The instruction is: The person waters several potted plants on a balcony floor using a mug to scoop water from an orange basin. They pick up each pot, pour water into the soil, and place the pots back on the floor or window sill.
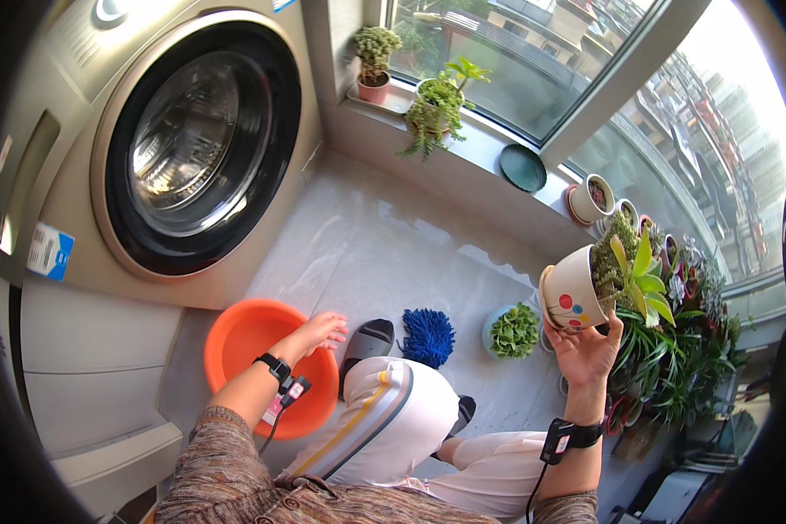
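Note:
My right hand [586, 350] grips the lower side of a white flowerpot [570, 295] painted with red, blue and yellow dots. A pale saucer [546, 295] sits against the pot's base. Out of the pot grows a succulent [642, 278] with broad green leaves, beside denser small-leaved growth. Over the right rim of an orange plastic basin [236, 334] my left hand [314, 335] hangs with nothing in it, fingers extended. Between my hands, a blue shaggy microfibre cloth or mitt [428, 337] lies on the floor, near a leafy green plant [515, 331] in a light-blue pot.
A front-loading washing machine [196, 144] stands at the left. Along the window sill are a trailing potted plant [435, 108], a potted succulent [374, 59], a dark green saucer [523, 168] and a small white pot [591, 198]. Dense potted plants [668, 360] crowd the right side.

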The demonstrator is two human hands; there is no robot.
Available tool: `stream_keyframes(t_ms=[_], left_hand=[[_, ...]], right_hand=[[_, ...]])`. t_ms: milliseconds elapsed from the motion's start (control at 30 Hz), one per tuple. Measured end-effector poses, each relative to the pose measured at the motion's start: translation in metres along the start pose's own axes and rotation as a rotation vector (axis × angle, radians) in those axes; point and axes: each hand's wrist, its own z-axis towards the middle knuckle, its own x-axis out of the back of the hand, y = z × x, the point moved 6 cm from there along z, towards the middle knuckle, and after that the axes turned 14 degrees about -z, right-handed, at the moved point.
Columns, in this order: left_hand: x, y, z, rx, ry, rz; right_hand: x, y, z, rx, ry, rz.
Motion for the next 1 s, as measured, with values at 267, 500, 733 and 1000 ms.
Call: stream_keyframes(t_ms=[267,500,733,1000], left_hand=[[0.014,0.018,0.012,-0.068,0.068,0.008],[-0.025,0.198,0.059,-0.448,0.073,0.066],[-0.081,0.386,0.124,-0.792,0.125,0.101],[-0.110,0.480,0.202,-0.720,0.191,0.103]], right_hand=[[0.028,-0.011,0.003,0.021,0.090,-0.002],[0.042,-0.014,-0.002,0.034,0.110,0.031],[0.055,-0.018,0.001,0.074,0.212,-0.061],[0.068,-0.015,0.012,0.054,0.314,-0.112]])
